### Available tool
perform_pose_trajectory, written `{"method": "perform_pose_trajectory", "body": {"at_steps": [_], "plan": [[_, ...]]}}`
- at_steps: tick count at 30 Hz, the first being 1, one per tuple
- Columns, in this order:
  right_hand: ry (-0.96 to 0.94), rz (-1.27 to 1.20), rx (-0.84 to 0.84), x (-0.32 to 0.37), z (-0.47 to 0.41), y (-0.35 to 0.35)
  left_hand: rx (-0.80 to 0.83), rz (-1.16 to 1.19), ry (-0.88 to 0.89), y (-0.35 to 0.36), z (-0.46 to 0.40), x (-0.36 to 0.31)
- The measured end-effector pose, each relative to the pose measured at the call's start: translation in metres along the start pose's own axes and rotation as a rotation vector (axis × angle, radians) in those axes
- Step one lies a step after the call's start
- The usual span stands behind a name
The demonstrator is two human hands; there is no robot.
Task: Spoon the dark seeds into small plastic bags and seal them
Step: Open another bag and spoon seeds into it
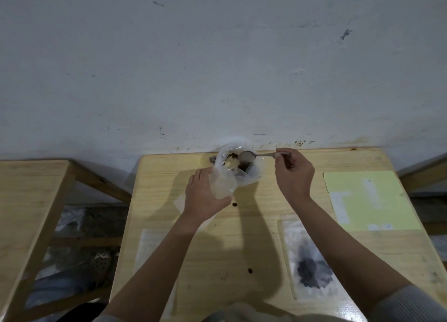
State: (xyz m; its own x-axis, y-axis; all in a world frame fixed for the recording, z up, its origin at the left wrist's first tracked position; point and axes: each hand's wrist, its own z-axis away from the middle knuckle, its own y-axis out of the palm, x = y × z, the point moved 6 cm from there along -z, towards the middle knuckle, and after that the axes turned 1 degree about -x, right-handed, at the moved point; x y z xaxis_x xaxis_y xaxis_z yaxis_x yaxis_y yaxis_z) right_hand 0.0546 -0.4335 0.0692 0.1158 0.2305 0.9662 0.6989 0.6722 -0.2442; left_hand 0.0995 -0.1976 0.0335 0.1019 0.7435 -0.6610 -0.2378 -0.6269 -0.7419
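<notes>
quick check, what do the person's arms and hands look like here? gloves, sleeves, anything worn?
No gloves: the left hand and right hand are bare, with no ring, watch or bracelet visible. The forearms are bare too. Light grey ribbed sleeves are pushed up towards the elbows and show only at the bottom edge of the picture, clearest on the right arm. No markings can be seen on them.

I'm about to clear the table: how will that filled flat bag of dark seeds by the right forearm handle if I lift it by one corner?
The filled bag is thin clear film lying flat, so it will probably sag. Its dark seeds sit in one loose clump and would likely slide toward the low end. It looks light.
</notes>
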Motion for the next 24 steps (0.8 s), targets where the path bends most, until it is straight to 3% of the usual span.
{"method": "perform_pose_trajectory", "body": {"at_steps": [7, 11, 16, 21, 24], "plan": [[-0.276, 0.262, 0.069, -0.011, 0.009, 0.021, 0.096, 0.010, 0.037, 0.015, -0.004, -0.005], [-0.280, 0.274, -0.001, -0.016, 0.005, 0.013, 0.123, 0.014, 0.031, 0.020, -0.007, -0.005], [-0.120, 0.301, -0.025, -0.030, -0.015, 0.000, 0.173, -0.007, 0.032, 0.024, -0.013, -0.007], [0.263, 0.305, 0.092, -0.070, -0.034, 0.006, 0.238, 0.045, 0.013, 0.029, -0.016, -0.007], [0.428, 0.227, 0.071, -0.081, -0.032, 0.009, 0.255, 0.063, 0.009, 0.030, -0.015, -0.005]]}}
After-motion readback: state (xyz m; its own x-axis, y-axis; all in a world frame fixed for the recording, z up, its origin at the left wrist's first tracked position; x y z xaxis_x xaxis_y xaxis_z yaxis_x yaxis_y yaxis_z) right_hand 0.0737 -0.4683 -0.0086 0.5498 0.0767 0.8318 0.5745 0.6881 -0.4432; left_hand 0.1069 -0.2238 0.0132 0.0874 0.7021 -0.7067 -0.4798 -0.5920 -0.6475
